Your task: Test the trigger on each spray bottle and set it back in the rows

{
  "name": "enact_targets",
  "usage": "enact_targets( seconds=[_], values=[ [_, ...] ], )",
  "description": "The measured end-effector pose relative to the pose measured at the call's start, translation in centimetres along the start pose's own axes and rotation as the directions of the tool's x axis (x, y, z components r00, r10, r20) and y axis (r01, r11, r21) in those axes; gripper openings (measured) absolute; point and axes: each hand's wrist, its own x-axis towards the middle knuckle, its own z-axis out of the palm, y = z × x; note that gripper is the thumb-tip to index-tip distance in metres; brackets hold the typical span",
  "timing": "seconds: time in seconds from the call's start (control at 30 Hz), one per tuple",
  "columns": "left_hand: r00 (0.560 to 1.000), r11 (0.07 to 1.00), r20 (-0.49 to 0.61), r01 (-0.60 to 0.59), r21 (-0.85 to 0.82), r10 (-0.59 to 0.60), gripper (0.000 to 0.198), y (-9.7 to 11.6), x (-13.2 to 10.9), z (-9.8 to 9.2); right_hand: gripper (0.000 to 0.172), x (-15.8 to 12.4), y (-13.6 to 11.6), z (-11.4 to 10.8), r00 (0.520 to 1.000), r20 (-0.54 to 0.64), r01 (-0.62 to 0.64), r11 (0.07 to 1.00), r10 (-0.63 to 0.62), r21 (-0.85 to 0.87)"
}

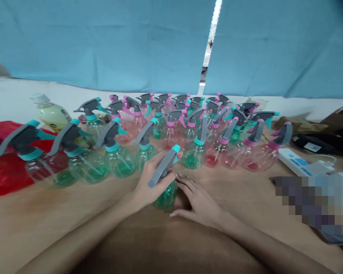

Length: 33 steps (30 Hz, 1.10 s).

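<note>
A green spray bottle [165, 194] with a grey trigger and teal nozzle stands on the brown table [240, 190] right in front of me. My left hand [150, 180] is wrapped round its neck and body from the left. My right hand [196, 199] rests against the bottle's right side, fingers stretched out and thumb low on the table. Behind it stand several green spray bottles [118, 158] in a row to the left and several pink spray bottles [225, 150] to the right and rear.
A red plastic bag [2, 167] lies at the far left, with a pale yellow drink bottle [51, 114] behind it. A white power strip [295, 161] and dark items lie at the right. A blue curtain [103, 42] hangs behind the table.
</note>
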Motion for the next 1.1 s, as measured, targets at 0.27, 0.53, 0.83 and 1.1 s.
enact_targets(
  seconds=[0.27,0.53,0.83,1.1],
  values=[
    [1.000,1.000,0.020,0.018,0.020,-0.018,0.028,0.08,-0.03,-0.09,0.081,0.22,0.12,0.08,1.000,0.016,0.025,0.999,-0.025,-0.042],
    [0.999,0.995,0.014,-0.038,0.089,0.037,0.032,0.62,0.29,-0.42,0.078,0.18,0.12,0.08,0.999,0.016,0.030,0.998,-0.029,-0.046],
    [0.995,0.985,-0.017,-0.093,0.142,0.097,0.014,0.43,0.55,-0.37,0.078,0.17,0.05,-0.17,0.999,0.029,0.035,0.995,-0.032,-0.089],
    [0.999,0.996,-0.029,-0.043,0.082,0.045,0.025,0.25,0.84,0.11,0.073,0.04,0.47,0.28,0.998,-0.022,0.055,0.995,-0.057,-0.078]
  ],
)
